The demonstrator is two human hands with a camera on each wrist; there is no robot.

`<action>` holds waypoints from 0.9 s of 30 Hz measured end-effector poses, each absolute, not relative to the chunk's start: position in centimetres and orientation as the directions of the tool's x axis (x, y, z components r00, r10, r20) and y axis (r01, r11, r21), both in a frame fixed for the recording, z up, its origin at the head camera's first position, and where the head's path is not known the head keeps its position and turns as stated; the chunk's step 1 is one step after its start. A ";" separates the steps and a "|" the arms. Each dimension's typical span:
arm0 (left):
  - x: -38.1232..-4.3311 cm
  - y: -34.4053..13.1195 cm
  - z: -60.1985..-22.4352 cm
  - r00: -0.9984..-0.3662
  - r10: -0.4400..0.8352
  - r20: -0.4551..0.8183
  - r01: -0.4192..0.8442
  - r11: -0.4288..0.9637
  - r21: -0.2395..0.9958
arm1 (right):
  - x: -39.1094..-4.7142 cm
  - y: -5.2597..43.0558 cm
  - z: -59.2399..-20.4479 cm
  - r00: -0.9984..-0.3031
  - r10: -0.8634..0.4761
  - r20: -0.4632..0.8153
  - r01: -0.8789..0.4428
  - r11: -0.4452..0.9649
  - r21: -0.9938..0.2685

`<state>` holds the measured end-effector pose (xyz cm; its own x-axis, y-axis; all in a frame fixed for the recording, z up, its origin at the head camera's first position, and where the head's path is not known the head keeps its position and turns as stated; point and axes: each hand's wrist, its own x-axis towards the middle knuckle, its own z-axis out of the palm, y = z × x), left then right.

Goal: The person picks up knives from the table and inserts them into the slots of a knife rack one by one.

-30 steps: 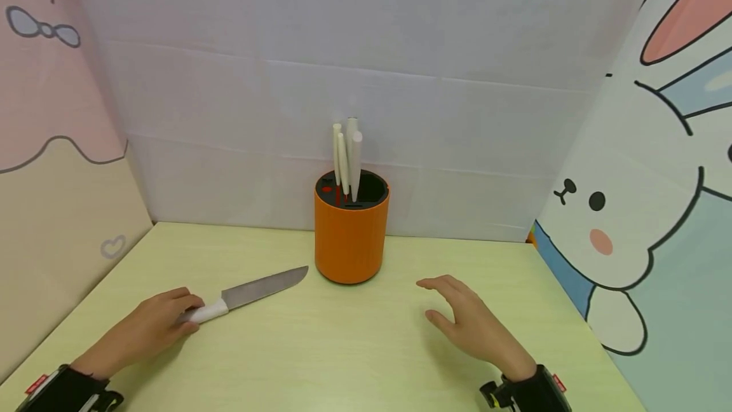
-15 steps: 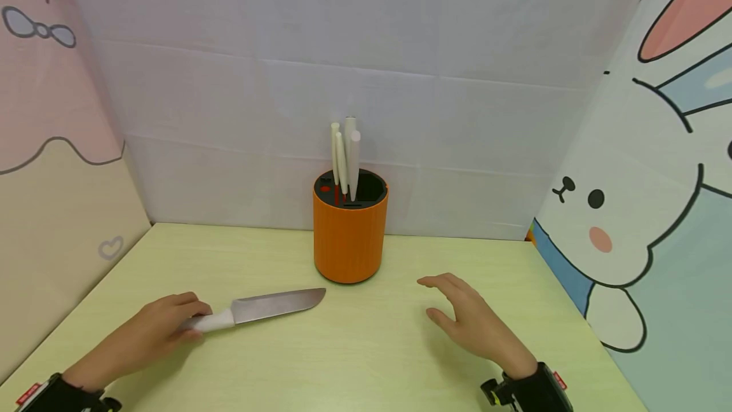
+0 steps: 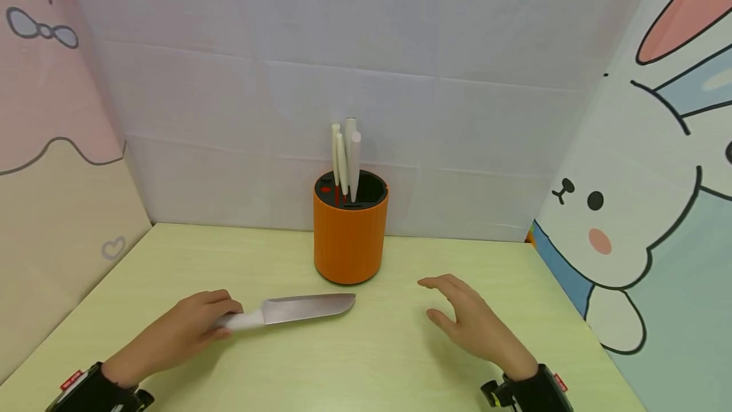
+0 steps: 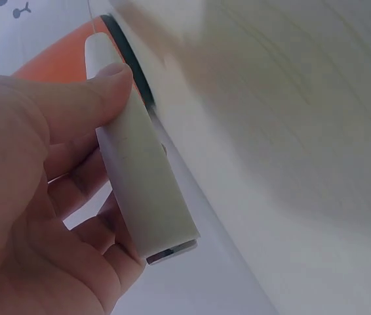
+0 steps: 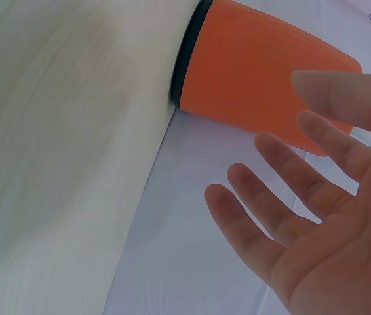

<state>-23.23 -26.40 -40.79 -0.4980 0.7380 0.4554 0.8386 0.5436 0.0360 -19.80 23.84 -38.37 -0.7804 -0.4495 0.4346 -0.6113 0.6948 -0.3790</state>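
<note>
My left hand (image 3: 197, 323) grips a kitchen knife (image 3: 309, 308) by its white handle, the broad blade pointing right across the table. In the left wrist view, thumb and fingers pinch the pale handle (image 4: 143, 177), its butt end facing the camera. An orange round knife block (image 3: 350, 243) stands at the back, with several white-handled utensils (image 3: 345, 157) upright in its black top. To the right of the block, my right hand (image 3: 469, 320) hovers over the table with fingers spread and nothing held; the right wrist view shows its fingers loosely extended (image 5: 248, 203) in front of the block.
The pale yellow-green table (image 3: 343, 374) runs back to a white sheet wall (image 3: 257, 81). Printed cartoon panels flank it, a pink and cream one (image 3: 57, 100) on the left and a rabbit one (image 3: 623, 234) on the right.
My left hand has carried the knife to the right, and the blade has turned from slanting up-right to nearly level in the head view. The right hand has stayed in place.
</note>
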 end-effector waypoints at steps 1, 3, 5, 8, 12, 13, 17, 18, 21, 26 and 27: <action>-23.3 -26.1 -40.8 -0.501 0.737 0.454 0.837 0.545 0.040 | -19.8 23.8 -38.4 -0.781 -0.450 0.433 -0.611 0.696 -0.378; -23.4 -25.4 -40.9 -0.501 0.737 0.453 0.838 0.544 0.043 | -19.8 23.8 -38.4 -0.782 -0.449 0.432 -0.609 0.696 -0.379; -23.5 -24.7 -41.0 -0.507 0.737 0.447 0.837 0.545 0.051 | -19.8 23.8 -38.3 -0.783 -0.448 0.430 -0.608 0.697 -0.380; -23.6 -23.5 -41.1 -0.519 0.739 0.430 0.836 0.543 0.076 | -19.7 23.8 -38.3 -0.782 -0.449 0.432 -0.609 0.697 -0.379; -23.5 -21.9 -41.1 -0.552 0.735 0.394 0.823 0.557 0.114 | -19.7 23.7 -38.3 -0.778 -0.451 0.437 -0.614 0.695 -0.375; -23.5 -21.4 -41.1 -0.561 0.733 0.386 0.818 0.563 0.120 | -19.7 23.7 -38.3 -0.777 -0.451 0.439 -0.614 0.695 -0.375; -23.6 -19.7 -41.2 -0.560 0.739 0.374 0.822 0.554 0.135 | -19.7 23.8 -38.3 -0.777 -0.449 0.441 -0.614 0.696 -0.373; -23.6 -19.3 -41.2 -0.558 0.742 0.372 0.823 0.551 0.137 | -19.7 23.8 -38.3 -0.776 -0.450 0.442 -0.615 0.695 -0.372; -23.8 -17.9 -41.3 -0.551 0.747 0.371 0.828 0.543 0.137 | -19.8 23.7 -38.3 -0.770 -0.454 0.447 -0.622 0.689 -0.371; -24.1 -15.8 -41.7 -0.540 0.755 0.372 0.837 0.529 0.142 | -19.8 23.8 -38.4 -0.765 -0.456 0.454 -0.628 0.684 -0.371; -24.1 -15.4 -41.8 -0.537 0.757 0.373 0.839 0.525 0.143 | -19.8 23.8 -38.4 -0.765 -0.456 0.455 -0.628 0.683 -0.372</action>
